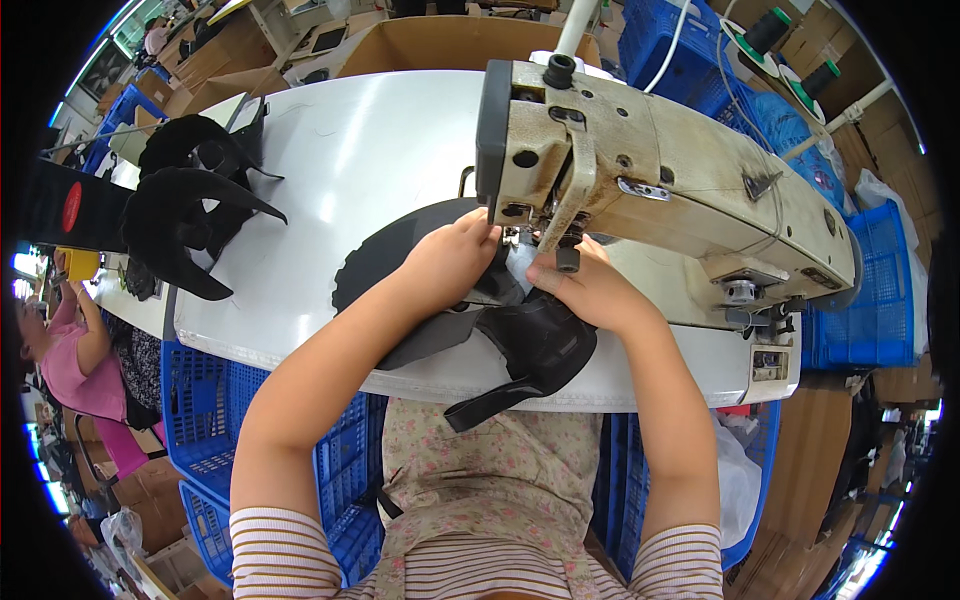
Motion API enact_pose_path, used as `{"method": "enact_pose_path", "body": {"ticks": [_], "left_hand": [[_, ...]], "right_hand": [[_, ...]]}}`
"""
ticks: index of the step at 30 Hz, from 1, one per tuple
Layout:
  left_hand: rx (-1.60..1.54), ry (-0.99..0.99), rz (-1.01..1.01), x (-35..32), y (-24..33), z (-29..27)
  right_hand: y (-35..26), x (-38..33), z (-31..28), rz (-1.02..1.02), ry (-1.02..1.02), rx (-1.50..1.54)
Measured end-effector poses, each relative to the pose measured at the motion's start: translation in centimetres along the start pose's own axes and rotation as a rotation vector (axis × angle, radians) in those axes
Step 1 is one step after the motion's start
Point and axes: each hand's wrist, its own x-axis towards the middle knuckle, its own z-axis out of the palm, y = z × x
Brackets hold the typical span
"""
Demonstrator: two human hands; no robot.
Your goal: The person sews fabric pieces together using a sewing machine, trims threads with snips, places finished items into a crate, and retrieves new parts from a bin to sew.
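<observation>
A black fabric piece (385, 255) with broad curved flaps lies under the needle area of an industrial sewing machine (640, 150). Its padded lower part, with a strap end (490, 402), hangs over the table's near edge. My left hand (452, 258) is closed on the piece just left of the needle, fingers bent and pressed together. From the right, my right hand (585, 285) grips the same piece, its thumb on top and most fingers hidden behind the machine head. Between the hands, a small pale patch (519, 262) shows beneath the presser foot.
More black fabric pieces (195, 205) are heaped at the left end of the white table (270, 300). Blue crates (215, 400) stand below the table and at the right (870, 290). Thread cones (768, 28) stand at the back right. A person in pink (85, 360) sits at far left.
</observation>
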Motion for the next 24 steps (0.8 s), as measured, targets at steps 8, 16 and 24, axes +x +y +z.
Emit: {"method": "enact_pose_path", "body": {"ticks": [8, 16, 24], "left_hand": [[0.013, 0.045, 0.015, 0.2, -0.1, 0.2], [-0.02, 0.041, -0.002, 0.2, -0.1, 0.1], [-0.632, 0.126, -0.094, -2.1, 1.2, -9.3]], "right_hand": [[0.8, -0.1, 0.7, -0.034, 0.096, 0.088], [1.2, 0.0, 0.7, -0.062, 0.096, 0.096], [2.5, 0.3, 0.9, -0.032, 0.072, -0.082]]}}
